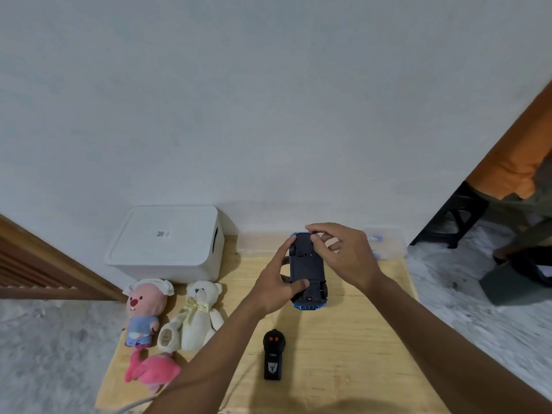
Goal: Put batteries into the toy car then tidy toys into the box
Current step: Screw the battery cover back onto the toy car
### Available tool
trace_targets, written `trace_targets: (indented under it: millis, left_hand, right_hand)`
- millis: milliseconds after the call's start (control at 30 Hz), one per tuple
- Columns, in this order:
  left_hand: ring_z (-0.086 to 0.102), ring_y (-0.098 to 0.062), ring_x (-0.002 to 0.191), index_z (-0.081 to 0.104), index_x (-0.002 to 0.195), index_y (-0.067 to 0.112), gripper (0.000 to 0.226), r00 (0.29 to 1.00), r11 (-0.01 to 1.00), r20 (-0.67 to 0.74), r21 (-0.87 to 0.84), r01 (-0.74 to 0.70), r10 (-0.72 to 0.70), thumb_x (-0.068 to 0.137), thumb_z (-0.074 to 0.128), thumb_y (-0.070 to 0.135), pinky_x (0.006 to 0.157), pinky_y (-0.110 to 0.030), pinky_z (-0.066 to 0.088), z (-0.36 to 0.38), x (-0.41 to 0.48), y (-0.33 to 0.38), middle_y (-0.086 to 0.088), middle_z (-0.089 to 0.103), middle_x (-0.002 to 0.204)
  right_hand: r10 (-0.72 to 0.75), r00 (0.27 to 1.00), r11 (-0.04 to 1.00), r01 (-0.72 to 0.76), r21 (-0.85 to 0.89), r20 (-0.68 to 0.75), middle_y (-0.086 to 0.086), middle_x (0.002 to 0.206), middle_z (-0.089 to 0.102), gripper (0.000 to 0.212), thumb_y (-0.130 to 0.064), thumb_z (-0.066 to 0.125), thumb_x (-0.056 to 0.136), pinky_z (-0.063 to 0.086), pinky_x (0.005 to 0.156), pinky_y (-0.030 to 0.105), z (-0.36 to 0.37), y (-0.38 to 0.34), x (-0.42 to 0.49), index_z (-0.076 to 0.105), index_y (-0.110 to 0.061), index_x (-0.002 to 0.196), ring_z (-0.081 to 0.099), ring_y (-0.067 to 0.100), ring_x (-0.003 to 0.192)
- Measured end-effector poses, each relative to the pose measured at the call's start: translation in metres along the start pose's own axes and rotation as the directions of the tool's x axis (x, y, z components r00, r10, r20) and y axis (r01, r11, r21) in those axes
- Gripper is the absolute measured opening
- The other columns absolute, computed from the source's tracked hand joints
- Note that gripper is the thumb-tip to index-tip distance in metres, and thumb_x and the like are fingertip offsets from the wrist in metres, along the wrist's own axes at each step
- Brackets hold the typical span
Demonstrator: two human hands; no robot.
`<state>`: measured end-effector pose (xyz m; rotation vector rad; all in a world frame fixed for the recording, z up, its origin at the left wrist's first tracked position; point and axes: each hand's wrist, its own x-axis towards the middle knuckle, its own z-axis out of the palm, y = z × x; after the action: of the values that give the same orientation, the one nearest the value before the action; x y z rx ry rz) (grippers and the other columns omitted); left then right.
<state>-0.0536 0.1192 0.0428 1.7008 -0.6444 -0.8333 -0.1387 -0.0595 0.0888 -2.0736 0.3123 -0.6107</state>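
Observation:
A blue toy car (307,270) is held upside down above the wooden table (343,354), its black underside facing me. My left hand (276,286) grips the car's left side, thumb pressed on the underside near the rear. My right hand (340,252) pinches at the far end of the underside with thumb and forefinger. A white lidded box (167,243) stands at the table's back left, lid closed. Three soft toys lie in front of it: a pink-faced one (143,309), a white bear (198,315) and a pink plush (152,370). No batteries are clearly visible.
A black remote control (274,354) with red buttons lies near the table's front middle. A clear plastic container (379,243) sits at the back right by the wall. A black stool (454,216) and an orange cloth (513,156) are off to the right, on the floor side.

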Motion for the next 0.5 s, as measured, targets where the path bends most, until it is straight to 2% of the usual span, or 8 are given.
trace_targets:
  millis: [67, 133, 200, 300, 433, 500]
  left_hand:
    - [0.072, -0.007, 0.079, 0.028, 0.152, 0.060, 0.092, 1.000, 1.000, -0.005, 0.000, -0.005, 0.005, 0.088, 0.078, 0.016, 0.074, -0.028, 0.061, 0.0010, 0.0007, 0.0008, 0.009, 0.055, 0.137]
    - [0.072, -0.007, 0.079, 0.028, 0.152, 0.060, 0.092, 1.000, 1.000, -0.004, 0.003, 0.001, -0.001, 0.088, 0.078, 0.017, 0.074, -0.029, 0.061, 0.0021, 0.0010, 0.0016, 0.009, 0.055, 0.138]
    - [0.072, -0.006, 0.078, 0.027, 0.152, 0.059, 0.093, 1.000, 1.000, 0.000, 0.012, 0.000, 0.000, 0.088, 0.078, 0.017, 0.072, -0.026, 0.060, 0.0037, 0.0010, 0.0020, 0.009, 0.055, 0.139]
    - [0.073, -0.005, 0.077, 0.027, 0.153, 0.057, 0.092, 1.000, 1.000, 0.009, 0.018, -0.005, 0.005, 0.088, 0.078, 0.016, 0.068, -0.022, 0.058, 0.0046, 0.0003, 0.0026, 0.010, 0.056, 0.137]
    - [0.074, -0.010, 0.079, 0.026, 0.155, 0.056, 0.092, 1.000, 1.000, 0.010, 0.013, 0.010, -0.010, 0.089, 0.077, 0.015, 0.070, -0.027, 0.060, 0.0028, -0.0015, 0.0033, 0.009, 0.054, 0.138]
    - [0.075, -0.012, 0.080, 0.027, 0.155, 0.055, 0.092, 1.000, 1.000, 0.010, 0.011, 0.007, -0.008, 0.089, 0.077, 0.014, 0.071, -0.028, 0.061, 0.0017, -0.0026, 0.0038, 0.007, 0.055, 0.138]
  right_hand:
    - [-0.003, 1.000, 1.000, 0.003, 0.013, -0.006, -0.023, 0.106, 0.073, 0.023, -0.016, 0.069, 0.094, 0.060, 0.067, 0.023, -0.0027, -0.0001, 0.0001, 0.077, -0.033, 0.108, 0.069, 0.006, 0.094]
    - [0.054, 0.998, 0.998, -0.053, 0.040, -0.027, -0.021, 0.099, 0.074, 0.017, -0.017, 0.072, 0.092, 0.061, 0.069, 0.027, -0.0041, -0.0007, 0.0030, 0.078, -0.032, 0.099, 0.070, 0.006, 0.091]
    - [0.111, 0.993, 0.992, -0.108, 0.066, -0.045, -0.019, 0.089, 0.074, 0.012, -0.023, 0.077, 0.088, 0.061, 0.068, 0.027, -0.0050, -0.0016, 0.0061, 0.076, -0.035, 0.090, 0.069, 0.007, 0.083]
    - [0.098, 0.994, 0.994, -0.096, 0.046, -0.042, -0.019, 0.087, 0.073, 0.013, -0.022, 0.079, 0.087, 0.058, 0.066, 0.025, -0.0055, -0.0031, 0.0076, 0.076, -0.035, 0.090, 0.065, 0.010, 0.071]
    - [-0.008, 1.000, 1.000, 0.008, -0.003, 0.015, -0.025, 0.099, 0.074, 0.021, -0.015, 0.071, 0.093, 0.058, 0.071, 0.019, -0.0055, -0.0028, 0.0006, 0.078, -0.031, 0.103, 0.071, 0.008, 0.086]
    - [-0.003, 1.000, 1.000, 0.002, 0.006, 0.016, -0.027, 0.102, 0.074, 0.025, -0.013, 0.069, 0.094, 0.058, 0.074, 0.017, -0.0066, -0.0031, -0.0002, 0.078, -0.032, 0.106, 0.071, 0.006, 0.091]
